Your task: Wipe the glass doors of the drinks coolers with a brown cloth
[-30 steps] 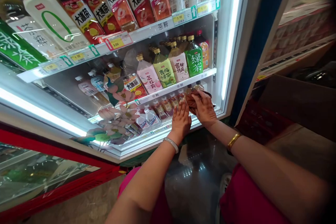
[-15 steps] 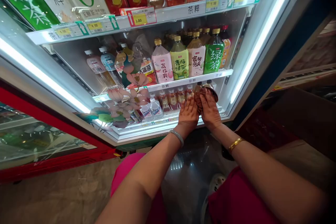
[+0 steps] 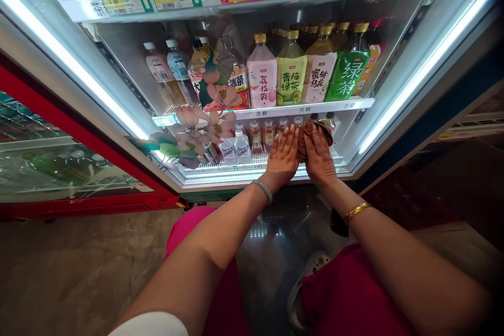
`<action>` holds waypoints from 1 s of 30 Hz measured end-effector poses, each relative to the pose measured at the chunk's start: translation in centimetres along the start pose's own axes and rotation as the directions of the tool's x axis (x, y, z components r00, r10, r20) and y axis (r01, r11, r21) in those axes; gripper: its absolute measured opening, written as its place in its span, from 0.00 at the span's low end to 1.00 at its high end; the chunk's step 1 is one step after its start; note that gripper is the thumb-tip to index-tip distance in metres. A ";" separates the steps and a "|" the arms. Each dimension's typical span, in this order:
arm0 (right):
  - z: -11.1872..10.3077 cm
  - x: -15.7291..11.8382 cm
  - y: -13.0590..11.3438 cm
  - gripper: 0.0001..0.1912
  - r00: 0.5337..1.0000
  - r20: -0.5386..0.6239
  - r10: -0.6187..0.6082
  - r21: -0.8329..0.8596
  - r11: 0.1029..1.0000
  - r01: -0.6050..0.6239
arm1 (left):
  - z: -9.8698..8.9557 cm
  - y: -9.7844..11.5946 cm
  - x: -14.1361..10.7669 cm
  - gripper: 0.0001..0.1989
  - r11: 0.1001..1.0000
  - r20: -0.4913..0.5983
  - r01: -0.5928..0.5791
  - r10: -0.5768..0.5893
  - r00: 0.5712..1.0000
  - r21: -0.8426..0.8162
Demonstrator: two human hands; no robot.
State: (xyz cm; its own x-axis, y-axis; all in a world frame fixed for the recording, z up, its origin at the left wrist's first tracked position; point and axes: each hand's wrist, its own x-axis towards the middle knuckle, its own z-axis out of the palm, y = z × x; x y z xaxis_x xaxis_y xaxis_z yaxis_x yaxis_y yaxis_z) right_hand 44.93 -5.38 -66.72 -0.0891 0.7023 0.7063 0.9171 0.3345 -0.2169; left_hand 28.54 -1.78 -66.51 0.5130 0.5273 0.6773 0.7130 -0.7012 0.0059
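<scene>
A crumpled brown cloth [image 3: 302,143] lies against the glass door of a drinks fridge, low down toward the right. My right hand [image 3: 319,153] presses it to the glass, fingers stretched over it, and part of the cloth sticks out past the fingertips. Just left of it, my left hand [image 3: 284,155] rests flat with fingers extended, its thumb side against the cloth's edge. Behind the glass, small bottles [image 3: 255,137] stand on the bottom shelf, partly hidden by my hands.
Large tea bottles [image 3: 291,71] line the middle shelf [image 3: 283,112]. Pink flower artwork [image 3: 197,128] covers the door's lower left. A red-framed fridge [image 3: 129,206] stands at left, and a dark box [image 3: 449,184] at right. My shoe [image 3: 301,289] is on the floor below.
The view has tipped downward, so the shelves sit higher in the picture. Both hands remain low on the glass with the cloth, shifted only slightly.
</scene>
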 end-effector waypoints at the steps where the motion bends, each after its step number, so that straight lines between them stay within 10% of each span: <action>1: 0.2 -0.6 0.4 0.30 0.999 0.036 -0.024 0.004 1.000 0.024 | -0.3 -0.3 -0.2 0.40 1.000 0.016 -0.011 0.011 1.000 0.003; 7: -1.4 -1.3 2.7 0.23 0.995 0.040 -0.090 0.002 0.996 0.090 | -1.3 -0.3 -0.5 0.39 1.000 0.050 -0.031 0.031 0.998 -0.001; 11: -1.2 0.7 -0.4 0.22 0.996 -0.077 -0.043 -0.012 0.999 0.042 | -1.5 -0.2 -0.3 0.39 1.000 0.019 0.000 0.001 1.000 -0.010; 19: 0.9 0.2 -2.2 0.26 0.980 0.083 -0.180 0.063 0.983 0.175 | -2.0 -3.3 -3.2 0.39 0.999 0.030 -0.016 0.015 0.999 0.041; 25: -0.8 3.9 -4.3 0.29 0.975 -0.171 -0.143 -0.001 0.989 0.145 | -3.9 -3.6 -3.0 0.40 0.998 -0.009 -0.010 0.011 1.000 0.065; 30: 2.3 3.6 -8.4 0.27 0.980 -0.097 -0.174 0.055 0.982 0.180 | -5.3 -5.2 -4.1 0.43 0.991 -0.066 0.081 -0.074 0.995 0.105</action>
State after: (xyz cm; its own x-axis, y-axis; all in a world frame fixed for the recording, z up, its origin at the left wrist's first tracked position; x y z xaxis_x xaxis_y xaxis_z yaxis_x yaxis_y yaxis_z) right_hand 35.96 -4.22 -63.90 -0.2092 0.5692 0.7951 0.8632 0.4895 -0.1233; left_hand 20.20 -2.84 -65.40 0.4260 0.5454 0.7218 0.7986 -0.6017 -0.0167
